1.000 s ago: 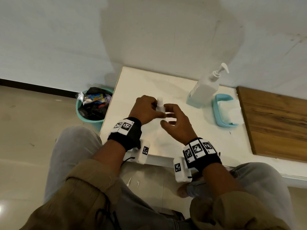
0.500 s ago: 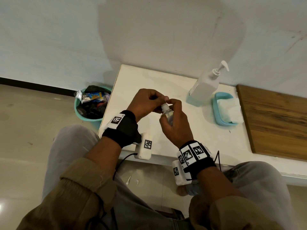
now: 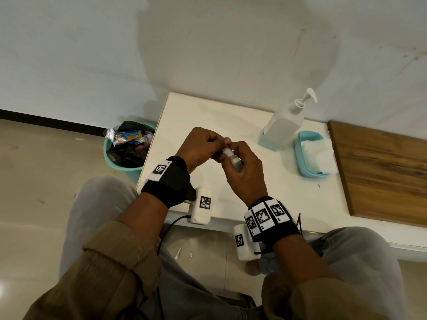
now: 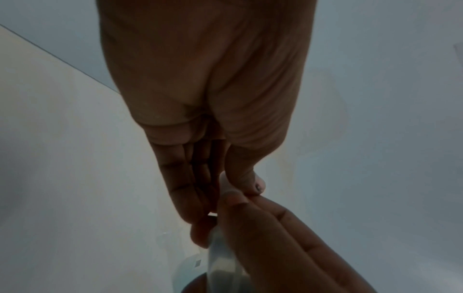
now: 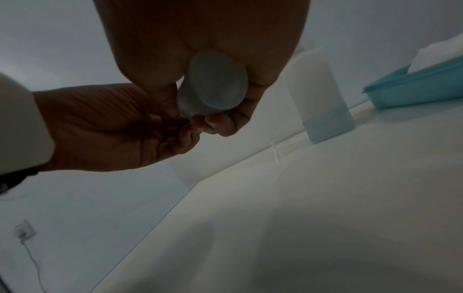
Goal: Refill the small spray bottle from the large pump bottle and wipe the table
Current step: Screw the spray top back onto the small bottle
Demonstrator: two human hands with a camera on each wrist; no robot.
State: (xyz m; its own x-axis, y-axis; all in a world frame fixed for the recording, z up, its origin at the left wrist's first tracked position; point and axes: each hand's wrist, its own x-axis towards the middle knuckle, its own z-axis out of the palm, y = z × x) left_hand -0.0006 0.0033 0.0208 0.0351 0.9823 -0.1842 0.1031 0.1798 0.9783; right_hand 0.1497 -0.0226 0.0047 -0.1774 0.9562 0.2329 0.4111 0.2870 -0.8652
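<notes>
**Small bottle held over white surface**

Right hand (image 3: 245, 172) grips small spray bottle (image 3: 234, 160) above the surface (image 3: 265, 192). Left hand (image 3: 198, 146) pinches its white top. Pump bottle (image 3: 285, 122) stands just beside blue tray (image 3: 300, 158) of tissues. Bin (image 3: 129, 148) on floor, left.

white table (image 3: 208, 116), pump bottle (image 3: 283, 125), tissue tray (image 3: 300, 158), wooden board (image 3: 381, 172)

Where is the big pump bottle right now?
In the head view the big pump bottle stands on the white table near the wall, right of both hands, beside the blue tray.
</notes>
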